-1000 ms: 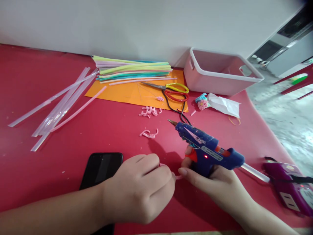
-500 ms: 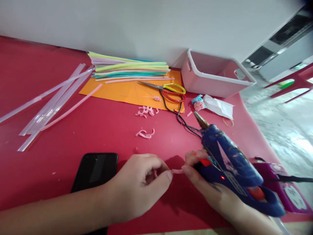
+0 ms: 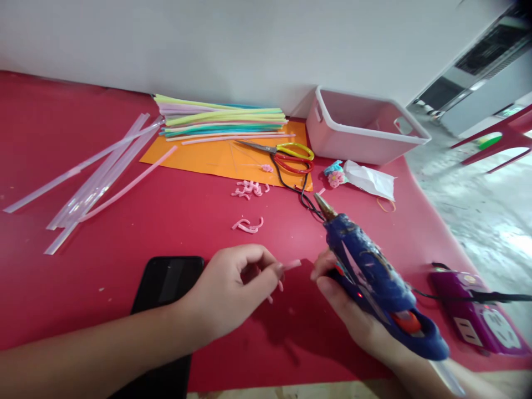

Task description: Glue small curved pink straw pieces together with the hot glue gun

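The fingers (image 3: 266,282) of the left hand (image 3: 233,293) are pinched together on a short pink fuzzy strip (image 3: 292,265), whose end points toward the right hand (image 3: 353,318); more bits of pink peek out below the thumb, and how they join inside the fist cannot be told. The right hand is closed around the handle of a blue glue gun (image 3: 366,266), its nozzle aimed up and leftward, a small red light glowing on its side (whether the trigger is pressed cannot be made out). A clear stick (image 3: 446,377) pokes from the back of the gun. The strip is held above the red table (image 3: 103,288), between the two hands, its tip apart from the right fingertips.

Beneath the left forearm lies a black phone (image 3: 166,280), partly covered. Just beyond the hands sit a few curled pink offcuts (image 3: 249,226), with a larger pink heap (image 3: 250,189) behind them. Farther back, an orange sheet (image 3: 199,158) carries scissors (image 3: 297,158) with one yellow and one red handle, and a bundle of coloured stems (image 3: 224,119) lies along its back edge. Clear rods (image 3: 100,177) rest to the left, near a long pink stem (image 3: 133,185). On the right are a pale pink bin (image 3: 366,138), a small pink flower (image 3: 336,178) beside white paper (image 3: 369,180), and a purple power strip (image 3: 477,313).
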Available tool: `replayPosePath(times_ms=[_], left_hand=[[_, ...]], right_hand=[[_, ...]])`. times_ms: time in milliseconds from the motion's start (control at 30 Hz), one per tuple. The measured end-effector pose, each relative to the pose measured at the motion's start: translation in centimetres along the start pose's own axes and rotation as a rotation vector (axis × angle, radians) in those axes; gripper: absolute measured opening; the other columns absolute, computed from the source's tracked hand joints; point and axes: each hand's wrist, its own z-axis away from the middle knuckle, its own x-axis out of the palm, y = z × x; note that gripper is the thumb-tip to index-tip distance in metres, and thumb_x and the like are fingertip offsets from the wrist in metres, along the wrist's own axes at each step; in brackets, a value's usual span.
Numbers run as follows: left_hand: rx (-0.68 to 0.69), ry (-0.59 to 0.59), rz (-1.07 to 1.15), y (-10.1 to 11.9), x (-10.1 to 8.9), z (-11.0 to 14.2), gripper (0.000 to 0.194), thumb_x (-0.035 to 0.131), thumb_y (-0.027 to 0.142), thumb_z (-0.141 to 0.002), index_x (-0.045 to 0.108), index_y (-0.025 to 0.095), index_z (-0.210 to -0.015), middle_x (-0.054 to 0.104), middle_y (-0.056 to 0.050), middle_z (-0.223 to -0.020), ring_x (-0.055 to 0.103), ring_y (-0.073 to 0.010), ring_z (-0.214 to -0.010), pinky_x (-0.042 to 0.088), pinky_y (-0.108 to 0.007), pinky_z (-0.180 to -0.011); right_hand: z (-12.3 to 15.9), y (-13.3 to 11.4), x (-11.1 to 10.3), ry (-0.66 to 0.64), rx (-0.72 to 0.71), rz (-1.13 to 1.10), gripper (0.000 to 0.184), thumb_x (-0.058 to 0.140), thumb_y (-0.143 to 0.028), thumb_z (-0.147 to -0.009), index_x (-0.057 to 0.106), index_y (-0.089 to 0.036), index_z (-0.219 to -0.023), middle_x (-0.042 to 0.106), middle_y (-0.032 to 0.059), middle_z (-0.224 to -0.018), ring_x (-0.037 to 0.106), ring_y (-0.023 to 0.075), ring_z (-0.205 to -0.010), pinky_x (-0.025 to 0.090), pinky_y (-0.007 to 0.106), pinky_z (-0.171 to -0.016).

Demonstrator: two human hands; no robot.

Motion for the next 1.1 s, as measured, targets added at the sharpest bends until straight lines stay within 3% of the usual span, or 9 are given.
replayPosePath(times_ms=[67, 133, 267, 400, 633, 1100], left_hand=[[-0.005, 0.058, 0.064, 0.0, -0.4, -0.3, 0.026, 0.062, 0.039, -0.090, 0.063, 0.017, -0.076, 0.060, 0.002, -0.061, 0.050, -0.0097, -0.053, 0.041, -0.022, -0.052], [0.017, 0.111, 0.101, -0.1, -0.9, -0.6, 0.022, 0.064, 0.036, -0.088, 0.062, 0.018, -0.075, 0.054, 0.006, -0.057, 0.040, -0.0068, -0.046, 0.033, -0.020, -0.045], [0.008, 0.115, 0.184, -0.4, -1.6, -1.0, 0.023, 0.064, 0.032, -0.086, 0.063, 0.016, -0.069, 0.055, 0.005, -0.055, 0.034, -0.0053, -0.044, 0.025, -0.020, -0.041], [-0.020, 0.142, 0.243, -0.5, -1.8, -1.1, 0.028, 0.067, 0.030, -0.084, 0.061, 0.015, -0.060, 0.057, 0.003, -0.055, 0.036, -0.0047, -0.044, 0.028, -0.020, -0.043], [-0.030, 0.184, 0.349, -0.9, -1.5, -1.0, 0.020, 0.066, 0.032, -0.086, 0.064, 0.017, -0.073, 0.060, 0.004, -0.059, 0.038, -0.0035, -0.045, 0.028, -0.016, -0.043], [0.046, 0.178, 0.299, -0.5, -1.3, -0.8, 0.021, 0.063, 0.027, -0.088, 0.057, 0.018, -0.070, 0.047, 0.009, -0.053, 0.033, -0.0033, -0.045, 0.026, -0.017, -0.042]], right_hand=[[-0.3, 0.0, -0.5, -0.004, -0.093, 0.081, 0.011, 0.068, -0.029, -0.089, 0.062, -0.027, -0.098, 0.070, -0.0001, -0.077, 0.066, 0.0180, -0.062, 0.054, 0.029, -0.056], [-0.6, 0.3, -0.8, 0.037, -0.216, 0.131, 0.023, 0.069, -0.021, -0.084, 0.061, -0.029, -0.104, 0.068, -0.0020, -0.077, 0.063, 0.0163, -0.060, 0.051, 0.028, -0.055], [-1.4, 1.1, -1.0, -0.086, -0.447, 0.079, 0.030, 0.067, -0.018, -0.079, 0.058, -0.026, -0.107, 0.062, -0.0002, -0.080, 0.060, 0.0164, -0.064, 0.050, 0.030, -0.061], [-1.9, 1.6, -0.8, -0.164, -0.445, 0.102, 0.033, 0.068, -0.023, -0.078, 0.056, -0.026, -0.109, 0.063, 0.0013, -0.083, 0.063, 0.0185, -0.069, 0.051, 0.031, -0.064], [-1.6, 1.3, -0.6, -0.117, -0.378, 0.144, 0.025, 0.066, -0.026, -0.082, 0.058, -0.026, -0.106, 0.064, 0.0013, -0.082, 0.062, 0.0178, -0.067, 0.048, 0.030, -0.063], [-1.8, 1.4, -0.7, -0.153, -0.419, 0.159, 0.030, 0.070, -0.027, -0.082, 0.057, -0.026, -0.109, 0.066, 0.0011, -0.086, 0.063, 0.0158, -0.070, 0.050, 0.027, -0.063]])
